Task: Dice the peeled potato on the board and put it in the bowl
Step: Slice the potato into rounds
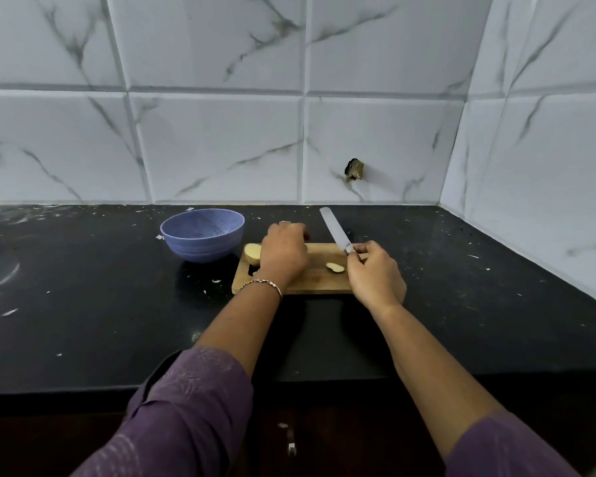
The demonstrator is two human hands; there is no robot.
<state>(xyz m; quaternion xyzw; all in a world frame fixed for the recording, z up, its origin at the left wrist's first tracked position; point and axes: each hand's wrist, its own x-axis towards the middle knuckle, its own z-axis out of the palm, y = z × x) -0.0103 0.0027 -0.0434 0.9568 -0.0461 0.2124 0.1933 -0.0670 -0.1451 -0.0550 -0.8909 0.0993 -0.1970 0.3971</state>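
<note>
Left hand curls over the peeled potato to steady it on the board beside the bowl, while right hand grips the knife, blade raised clear for the next cut.

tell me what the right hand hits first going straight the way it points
Likely the tiled wall: the right hand and its knife aim across the counter at it, nothing between, though depth is unclear.

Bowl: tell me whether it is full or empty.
Empty as far as shows: the visible inner wall of the bowl is bare, though its near rim hides the bottom.
</note>
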